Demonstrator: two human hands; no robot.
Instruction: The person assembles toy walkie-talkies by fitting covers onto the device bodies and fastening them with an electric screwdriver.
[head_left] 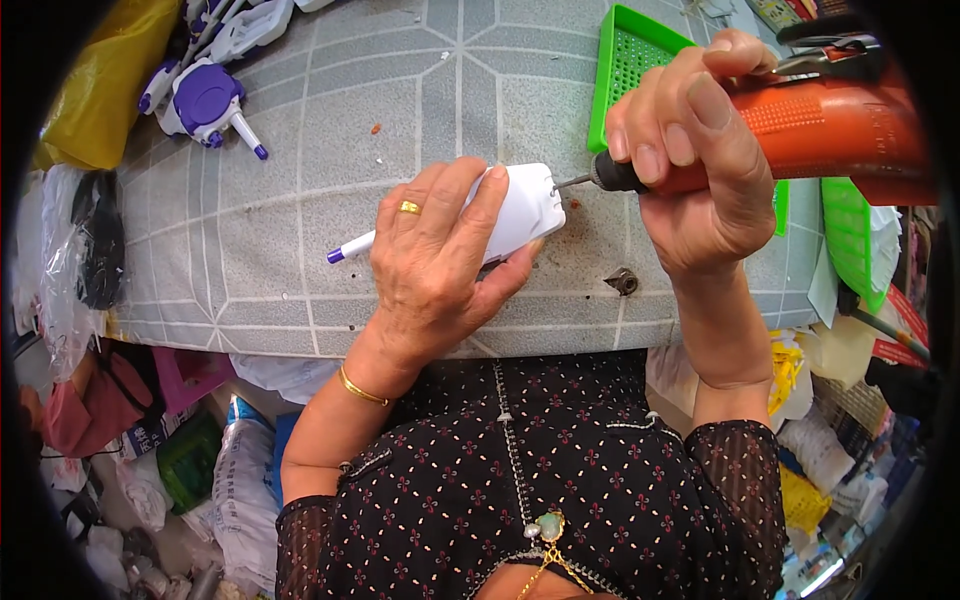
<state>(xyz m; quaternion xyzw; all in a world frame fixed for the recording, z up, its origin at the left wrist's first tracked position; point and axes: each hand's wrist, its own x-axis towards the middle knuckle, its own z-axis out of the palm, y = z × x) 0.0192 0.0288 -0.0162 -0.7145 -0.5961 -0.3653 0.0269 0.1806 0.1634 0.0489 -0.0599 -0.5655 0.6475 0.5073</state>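
Right hand (700,170) drives orange screwdriver (800,135) (apparently) into white toy (525,210).

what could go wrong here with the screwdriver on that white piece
The left hand pins the white plastic piece close to the bit of the orange power screwdriver that the right hand grips; a slip could jab the fingers. The piece lies flat on the table, held only by that hand, so it may twist.

White plastic toy piece (522,212) flat on table, orange screwdriver (800,135) bit at its edge.
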